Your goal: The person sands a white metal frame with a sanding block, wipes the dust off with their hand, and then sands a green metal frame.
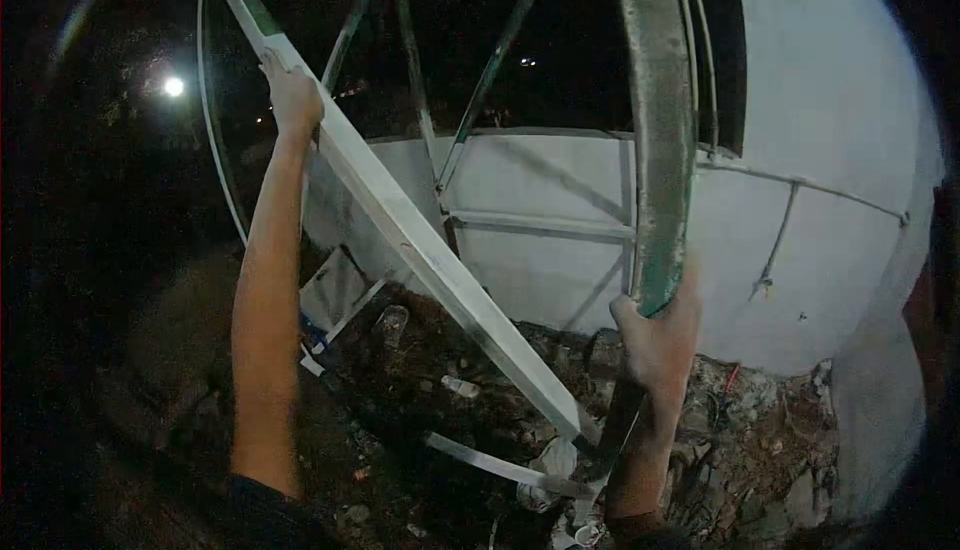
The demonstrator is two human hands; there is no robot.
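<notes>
My left hand (294, 102) is raised at the upper left, its fingers wrapped round the edge of a long white metal beam (425, 248). That beam slants from the top left down to the lower middle, and its upper end shows a green patch. At the right, my right hand (660, 342) grips the lower part of an upright grey metal bar (662, 100) with worn green paint. The thumb lies on the bar's left side; the other fingers are partly hidden behind it.
Thin metal struts (417, 80) cross behind the beam. A white wall (540, 175) stands beyond, with a pipe (800, 183) along its right part. Rubble (745, 430) covers the ground, with a curved white strip (505, 468) and a small pale bottle (460, 387) on it.
</notes>
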